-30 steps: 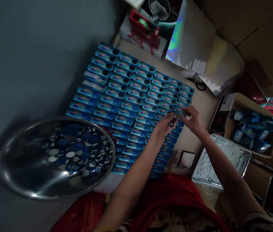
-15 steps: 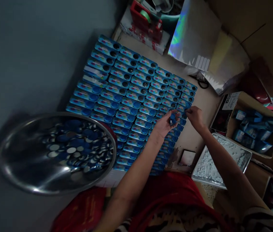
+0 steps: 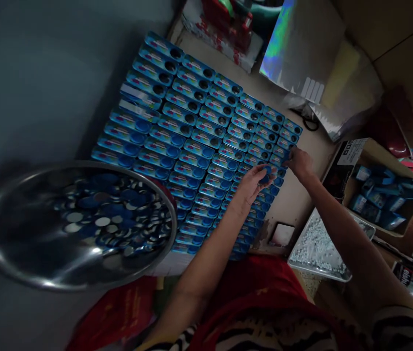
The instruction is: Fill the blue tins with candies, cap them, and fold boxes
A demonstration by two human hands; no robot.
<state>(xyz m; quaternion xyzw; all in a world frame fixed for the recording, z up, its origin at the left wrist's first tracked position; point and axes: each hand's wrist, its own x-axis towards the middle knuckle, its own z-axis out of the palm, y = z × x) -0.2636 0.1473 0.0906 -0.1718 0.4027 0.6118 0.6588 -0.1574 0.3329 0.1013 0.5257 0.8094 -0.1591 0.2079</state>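
Note:
Rows of flat blue printed cases (image 3: pixel 191 144) cover the table. Those toward the back have a dark round spot at one end; those nearer me have a blue disc there. My left hand (image 3: pixel 250 187) is cupped above the right-hand columns, its fingers curled round a blue disc (image 3: pixel 267 174); whether more discs lie under it I cannot tell. At the right edge of the rows, my right hand (image 3: pixel 300 165) is closed in a pinch over a case. Its fingertips hide what they hold, if anything.
A large steel bowl (image 3: pixel 19 275) of blue and silvery discs stands at the left. To the right are a metal tray (image 3: pixel 301 268) of small white pieces and a cardboard box (image 3: pixel 411 192) of blue packets. Behind lie a silvery sheet (image 3: pixel 301 53) and a red tape dispenser (image 3: pixel 241 34).
My right hand has shifted slightly, still pinching at the right edge of the rows. The blue disc in my left hand now shows its face more. The whole view has shifted a little.

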